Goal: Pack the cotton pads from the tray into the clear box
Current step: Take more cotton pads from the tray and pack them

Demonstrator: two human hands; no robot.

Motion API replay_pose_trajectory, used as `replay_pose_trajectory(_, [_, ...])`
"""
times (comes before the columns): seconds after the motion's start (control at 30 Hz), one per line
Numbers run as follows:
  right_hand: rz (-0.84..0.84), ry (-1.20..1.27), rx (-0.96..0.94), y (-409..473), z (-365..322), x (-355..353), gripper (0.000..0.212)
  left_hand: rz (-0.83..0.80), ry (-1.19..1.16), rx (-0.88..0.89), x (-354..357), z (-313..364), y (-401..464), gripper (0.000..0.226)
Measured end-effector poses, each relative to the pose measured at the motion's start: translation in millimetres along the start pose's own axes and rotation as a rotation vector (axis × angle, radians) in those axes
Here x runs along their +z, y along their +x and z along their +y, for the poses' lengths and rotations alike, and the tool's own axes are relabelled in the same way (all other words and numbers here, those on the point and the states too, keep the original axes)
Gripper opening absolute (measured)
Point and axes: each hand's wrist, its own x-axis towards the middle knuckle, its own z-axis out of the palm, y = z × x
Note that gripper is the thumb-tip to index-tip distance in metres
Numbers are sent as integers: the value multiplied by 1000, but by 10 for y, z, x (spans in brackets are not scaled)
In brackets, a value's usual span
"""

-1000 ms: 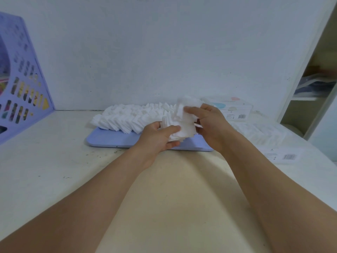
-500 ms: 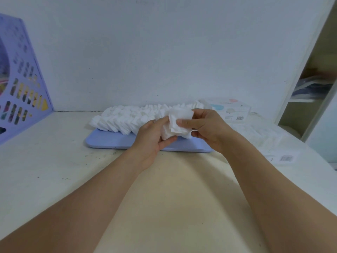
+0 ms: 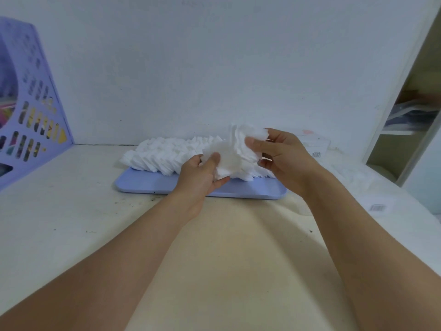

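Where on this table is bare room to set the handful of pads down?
Bare tabletop lies between the purple file rack and the blue tray, and in front of the tray between the forearms. Right of the tray is crowded: packs of pads and a clear box.

One head-worn camera looks forward and down, close over the table (image 3: 71,211) (edges seemingly warped).

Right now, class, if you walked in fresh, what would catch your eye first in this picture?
The two hands in the middle: the left hand and right hand hold a fanned bunch of cotton pads between them. Behind lies a row of pads on a blue tray. A purple file rack stands far left.
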Motion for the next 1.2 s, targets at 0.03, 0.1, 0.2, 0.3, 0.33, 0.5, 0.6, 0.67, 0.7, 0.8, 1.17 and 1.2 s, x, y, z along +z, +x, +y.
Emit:
replay_pose_trajectory(0.03, [-36, -12, 18, -6, -3, -18, 14, -19, 17, 0, 4, -1, -5, 29])
replay_pose_trajectory(0.1, [-63, -85, 42, -14, 29, -5, 19, -56, 37, 0, 20, 0, -22, 26])
replay_pose_trajectory(0.2, [-32, -180, 51, -36, 61, 72, 22, -69, 17, -30, 48, 4, -44, 20])
replay_pose_trajectory(0.3, [2, -204, 18, -31, 69, 102, 16, -43, -67, -105, 90, 27, -65, 21])
replay_pose_trajectory(0.33, [-15, -198, 11, -35, 73, 122, 14, -40, -83, -124, 103, 32, -71, 24])
replay_pose_trajectory(0.5, [-71, -196, -5, -51, 88, 199, 21, -100, -26, -144, 124, 34, -106, 35])
replay_pose_trajectory(0.6, [-63, -215, 31, -31, 76, 131, 35, -126, -117, -162, 95, 97, -125, 37])
replay_pose_trajectory(0.67, [-76, -186, 47, -28, 83, 93, 31, -138, -124, -138, 73, 120, -128, 33])
replay_pose_trajectory(0.7, [-75, -164, 55, -29, 93, 81, 29, -152, -83, -127, 63, 121, -128, 32])
replay_pose_trajectory(0.8, [-53, -141, 35, -28, 116, 67, 26, -197, 114, -84, 37, 117, -137, 40])
replay_pose_trajectory(1.17, [46, -171, -102, -10, 89, 54, 15, -220, 118, -97, 2, 141, -127, 44])
replay_pose_trajectory(1.2, [37, -151, -89, -12, 87, 56, 14, -223, 82, -119, 2, 140, -122, 45])
